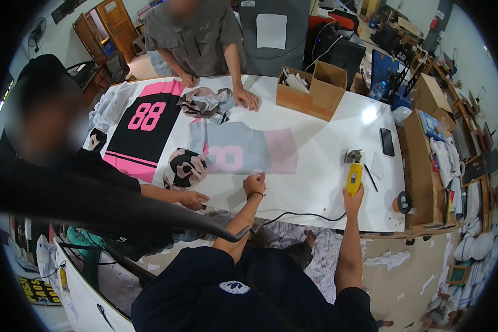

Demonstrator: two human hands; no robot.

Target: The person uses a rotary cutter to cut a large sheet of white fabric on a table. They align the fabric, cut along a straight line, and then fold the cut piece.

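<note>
My right hand (353, 197) is wrapped round the yellow body of a handheld electric fabric cutter (354, 178). Its metal cutting head (353, 156) points away from me over the white table, and a black cord (310, 214) trails from it to the left. My left hand (254, 184) is closed at the near edge of a pale grey and pink fabric panel (240, 141), fingers pinched on that edge. The panel lies flat, wrong side up, its print showing through faintly. A gap of bare tabletop separates the cutter from the panel.
Black-and-pink jersey panel (144, 124) and crumpled patterned fabrics (186, 167) lie left. One co-worker's hand (245, 98) rests across the table; another's (195, 200) is at the near left edge. An open cardboard box (321, 97), phone (387, 142), pen (371, 178) and tape roll (404, 203) stand around.
</note>
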